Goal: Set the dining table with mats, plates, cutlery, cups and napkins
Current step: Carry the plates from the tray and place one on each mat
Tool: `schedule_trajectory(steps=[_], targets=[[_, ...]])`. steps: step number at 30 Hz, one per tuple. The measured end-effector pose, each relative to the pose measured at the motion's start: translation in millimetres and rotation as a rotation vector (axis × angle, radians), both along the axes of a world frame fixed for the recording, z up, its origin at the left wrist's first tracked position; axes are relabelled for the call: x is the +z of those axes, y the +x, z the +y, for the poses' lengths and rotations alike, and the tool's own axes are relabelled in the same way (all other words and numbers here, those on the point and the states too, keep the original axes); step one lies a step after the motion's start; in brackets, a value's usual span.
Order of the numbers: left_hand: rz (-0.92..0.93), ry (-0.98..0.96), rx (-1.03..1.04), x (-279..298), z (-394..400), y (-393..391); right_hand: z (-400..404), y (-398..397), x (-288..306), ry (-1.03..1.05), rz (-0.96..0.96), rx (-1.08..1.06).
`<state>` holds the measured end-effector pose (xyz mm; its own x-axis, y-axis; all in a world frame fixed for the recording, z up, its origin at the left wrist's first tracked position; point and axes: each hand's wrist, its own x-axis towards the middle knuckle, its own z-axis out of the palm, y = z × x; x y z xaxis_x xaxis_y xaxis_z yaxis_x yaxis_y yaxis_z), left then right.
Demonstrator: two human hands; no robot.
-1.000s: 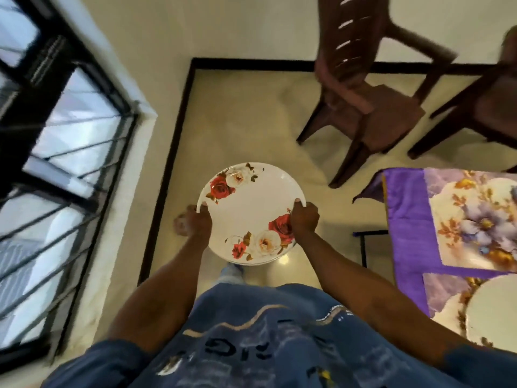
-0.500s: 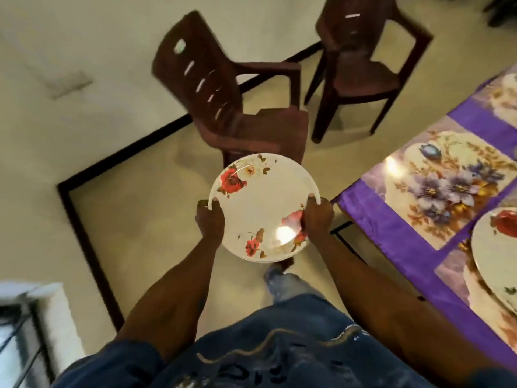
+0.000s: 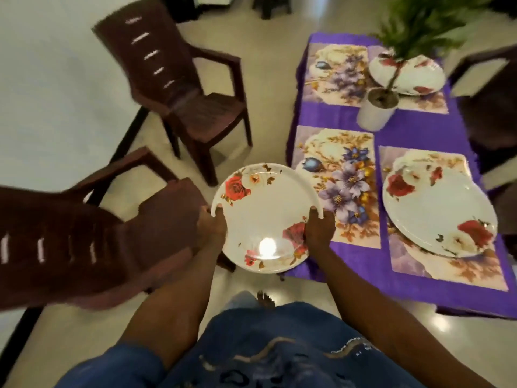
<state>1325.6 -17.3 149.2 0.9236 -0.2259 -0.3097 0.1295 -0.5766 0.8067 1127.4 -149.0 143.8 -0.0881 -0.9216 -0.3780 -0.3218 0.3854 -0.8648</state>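
Observation:
I carry a white plate with red roses (image 3: 265, 217) at waist height, just left of the table's near corner. My left hand (image 3: 211, 226) grips its left rim and my right hand (image 3: 319, 228) grips its right rim. The table wears a purple cloth (image 3: 349, 116) with several floral mats. The near left mat (image 3: 340, 186) and the far left mat (image 3: 334, 72) are bare. A matching plate (image 3: 436, 211) lies on the near right mat, and another plate (image 3: 414, 74) lies on the far right mat.
A potted green plant in a white pot (image 3: 376, 107) stands mid-table. Two brown plastic chairs stand left of the table, one close by my left arm (image 3: 84, 242) and one farther back (image 3: 184, 88). More chairs (image 3: 492, 107) line the table's right side.
My view has swung from the window and wall round to the table. The plate stays held in both hands, now next to the table's near left mat.

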Motion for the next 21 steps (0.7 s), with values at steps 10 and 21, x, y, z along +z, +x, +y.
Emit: schedule_trajectory(steps=[10, 21], targets=[[0.016, 0.024, -0.663, -14, -214, -5, -56, -42, -5, 0.057, 0.116, -0.628], [-0.103, 0.069, -1.098, -8, -319, 14, -67, -5, -12, 0.16, 0.194, -0.875]])
